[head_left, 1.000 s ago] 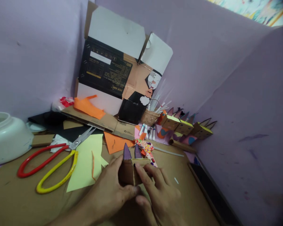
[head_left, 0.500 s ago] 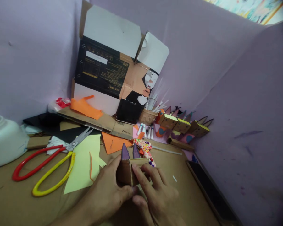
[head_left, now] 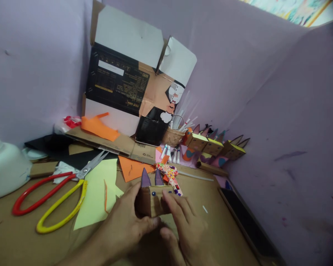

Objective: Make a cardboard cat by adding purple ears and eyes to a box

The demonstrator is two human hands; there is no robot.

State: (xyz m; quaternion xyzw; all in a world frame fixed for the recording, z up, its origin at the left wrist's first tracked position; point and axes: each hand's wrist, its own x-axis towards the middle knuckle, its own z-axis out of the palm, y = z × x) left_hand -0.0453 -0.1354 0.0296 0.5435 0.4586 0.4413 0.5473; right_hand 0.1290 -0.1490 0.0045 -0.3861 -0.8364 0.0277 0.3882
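Observation:
A small cardboard box shaped like an animal head (head_left: 156,207) sits between my hands, with two pointed purple ears on top. A dark round eye (head_left: 153,194) shows on its front, and a second is partly hidden by a finger. My left hand (head_left: 124,218) is closed round the box's left side, its thumb along the lower edge. My right hand (head_left: 185,220) grips the right side, index fingertip pressed to the front near the covered eye and thumb apart below. Just behind the box lies a flower-patterned glue gun-like object (head_left: 169,173).
Scissors (head_left: 84,171) with red and yellow handles lie left on yellow paper (head_left: 96,195). A white bowl (head_left: 5,166) stands far left. Similar cardboard animal heads (head_left: 213,146), markers (head_left: 170,153) and a small basket (head_left: 173,136) sit behind. A dark flat device (head_left: 241,221) lies right.
My right index finger has shifted right along the box's front, uncovering the left eye. The box has turned slightly so more of its front shows. My left hand keeps its grip.

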